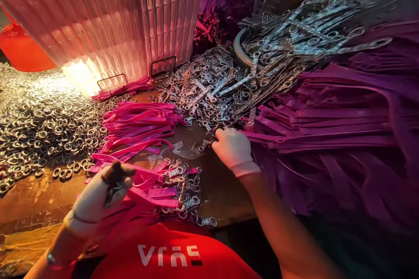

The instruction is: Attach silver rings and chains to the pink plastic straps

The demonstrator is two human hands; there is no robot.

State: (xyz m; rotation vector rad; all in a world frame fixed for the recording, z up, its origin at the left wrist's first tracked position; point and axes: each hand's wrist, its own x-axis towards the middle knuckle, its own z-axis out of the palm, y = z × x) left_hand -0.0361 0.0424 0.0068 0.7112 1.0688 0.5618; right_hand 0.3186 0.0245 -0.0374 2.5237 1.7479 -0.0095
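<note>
Right gloved hand [234, 149] closed on small metal link [214, 133] beside silver chain-fitting heap [209, 85]; left gloved hand [98, 196] clenched over pink plastic straps [140, 124]; steel ring pile [39, 122] leftward.

two gloved hands [234, 148], countless rings [39, 122]; many straps [140, 117]

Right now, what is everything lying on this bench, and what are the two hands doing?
Metal rings: a great many, silver, heaped at the left.
Chain links: a great many, silver, piled at centre back.
Pink straps: a bundle, bright pink, mid-bench.
Purple straps: a large heap, purple, at the right.
Ribbed plastic sheet: one, translucent, standing behind.
Workbench: one, brown, worn.
Left hand: gloved, closed on a small metal piece.
Right hand: gloved, fingers in the chain links.
</note>
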